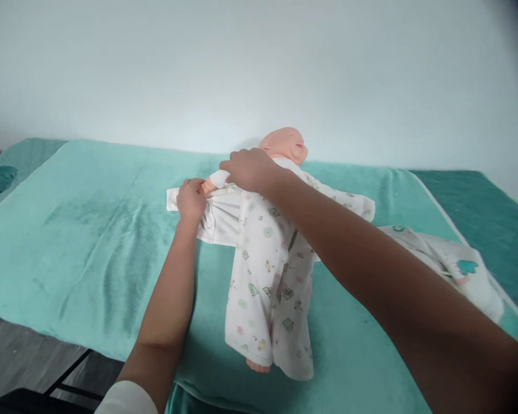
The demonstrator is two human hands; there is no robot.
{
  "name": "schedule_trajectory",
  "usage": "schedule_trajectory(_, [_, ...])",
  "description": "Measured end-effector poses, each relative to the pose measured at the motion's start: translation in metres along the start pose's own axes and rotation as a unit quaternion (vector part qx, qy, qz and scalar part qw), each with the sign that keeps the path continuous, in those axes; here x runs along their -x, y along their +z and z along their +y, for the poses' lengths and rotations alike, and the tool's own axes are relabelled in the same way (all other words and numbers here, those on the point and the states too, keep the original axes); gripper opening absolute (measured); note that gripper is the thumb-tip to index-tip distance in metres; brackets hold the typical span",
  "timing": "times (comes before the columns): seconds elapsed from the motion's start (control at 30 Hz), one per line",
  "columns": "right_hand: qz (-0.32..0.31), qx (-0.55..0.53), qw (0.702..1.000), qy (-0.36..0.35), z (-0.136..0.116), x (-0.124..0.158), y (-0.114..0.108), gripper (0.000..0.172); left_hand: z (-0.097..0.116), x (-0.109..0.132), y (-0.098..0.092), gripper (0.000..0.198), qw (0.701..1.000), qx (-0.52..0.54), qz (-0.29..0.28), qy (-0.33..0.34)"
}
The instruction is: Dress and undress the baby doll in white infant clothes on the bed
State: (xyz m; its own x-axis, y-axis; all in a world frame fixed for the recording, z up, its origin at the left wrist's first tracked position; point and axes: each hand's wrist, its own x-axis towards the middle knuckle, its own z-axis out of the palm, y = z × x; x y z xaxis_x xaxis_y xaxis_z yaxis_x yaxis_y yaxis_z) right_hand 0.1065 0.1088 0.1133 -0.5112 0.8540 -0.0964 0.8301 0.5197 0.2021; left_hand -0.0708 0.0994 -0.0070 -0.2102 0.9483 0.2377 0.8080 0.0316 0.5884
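Note:
A baby doll (285, 144) lies on its back, its head turned to the right. Printed white baby pyjamas (259, 276) cover its legs and its arm on the right; one foot shows below a leg hem. My left hand (191, 199) is closed around the doll's hand, with the doll's wrist (207, 186) showing beside my fingers. A short white sleeve (218, 178) sits on that arm, and my right hand (250, 168) grips at its upper end, fingertips partly hidden. Under the arm, the pyjamas' plain white side (222, 215) lies spread out, its cuff reaching past my left hand.
A green velvety cover (90, 230) drapes the bed against a pale wall (259, 69). To the right, partly behind my forearm, lies a folded white garment (457, 264) with green prints. Grey floor (8, 356) and a black frame appear at lower left.

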Motion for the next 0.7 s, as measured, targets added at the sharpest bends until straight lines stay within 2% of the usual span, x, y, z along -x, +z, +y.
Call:
schedule_trajectory(0.1, [0.011, -0.037, 0.999, -0.002, 0.003, -0.003, 0.003, 0.027, -0.001, 0.0, -0.007, 0.042, 1.0, -0.023, -0.015, 0.009])
schedule_trajectory(0.23, [0.024, -0.097, 0.995, 0.0, 0.012, -0.002, 0.004, 0.028, -0.007, -0.005, -0.011, 0.032, 0.998, -0.004, -0.059, -0.038])
schedule_trajectory(0.33, [0.023, -0.107, 0.994, -0.001, 0.01, -0.005, 0.007, 0.028, -0.004, -0.005, -0.011, 0.039, 0.998, -0.043, -0.025, -0.037])
schedule_trajectory(0.43, [0.008, -0.102, 0.995, -0.016, -0.002, -0.016, 0.011, 0.026, 0.004, -0.001, -0.009, 0.045, 0.993, -0.115, 0.021, 0.023])
schedule_trajectory(0.53, [-0.007, -0.096, 0.995, -0.033, -0.013, -0.03, 0.013, 0.027, 0.008, 0.003, -0.009, 0.044, 0.985, -0.154, 0.016, 0.073])
schedule_trajectory(0.63, [-0.018, -0.118, 0.992, -0.039, -0.015, -0.035, 0.014, 0.029, 0.007, 0.005, -0.01, 0.04, 0.983, -0.169, 0.013, 0.065])
schedule_trajectory(0.7, [0.002, -0.157, 0.987, -0.031, -0.009, -0.028, 0.014, 0.033, 0.005, 0.004, -0.011, 0.038, 0.983, -0.178, 0.018, 0.045])
